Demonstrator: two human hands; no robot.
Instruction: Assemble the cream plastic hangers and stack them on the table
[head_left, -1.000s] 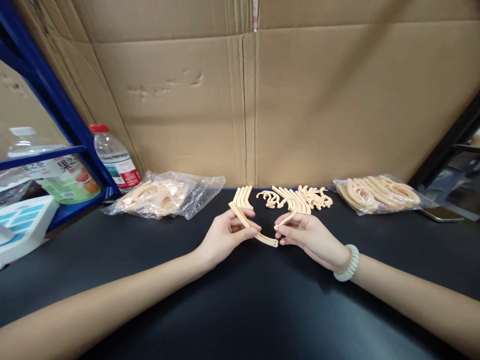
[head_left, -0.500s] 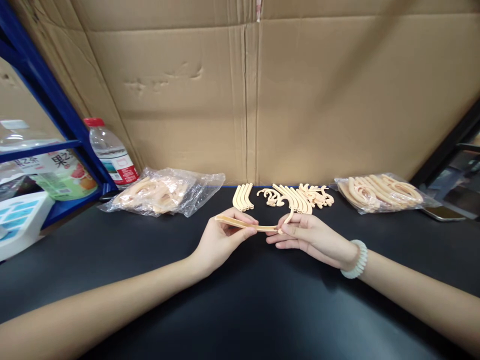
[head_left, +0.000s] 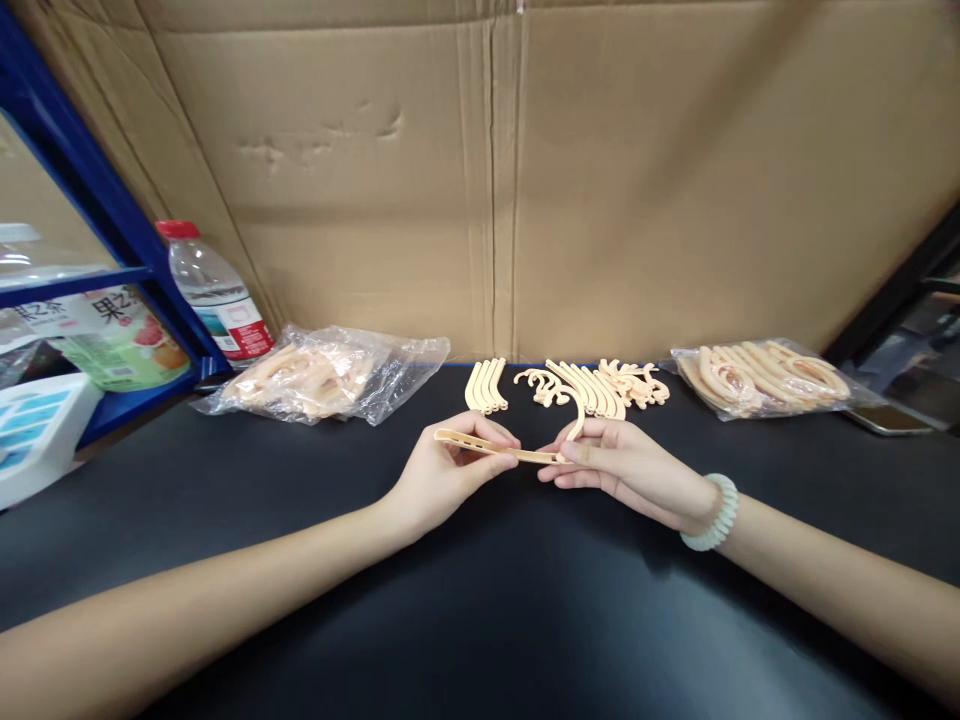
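My left hand (head_left: 442, 475) pinches a beige plastic hanger arm (head_left: 466, 442) between thumb and fingers, its slotted inner side facing me. A curved beige hanger hook (head_left: 577, 415) is gripped by my right hand (head_left: 626, 462), its bend pointing up. The foot of the hook meets the right end of the arm; whether it sits inside is hidden by my fingertips. Beyond my hands lie a small row of hanger arms (head_left: 486, 386), a longer row of them (head_left: 592, 390), and loose hooks (head_left: 540, 384). More small curved pieces (head_left: 637, 383) are heaped at the right of these.
A clear bag of beige parts (head_left: 315, 375) lies at left, another bag (head_left: 772, 378) at right with a phone (head_left: 892, 420) beside it. A red-capped bottle (head_left: 217, 290), a blue shelf (head_left: 142, 400) and a white tray (head_left: 45, 430) stand left. Cardboard (head_left: 375, 200) walls the back.
The hanger arm has turned slightly, so its slots now show. My right hand has shifted a little to the right, with the hook still at the arm's end. The view has tilted slightly.
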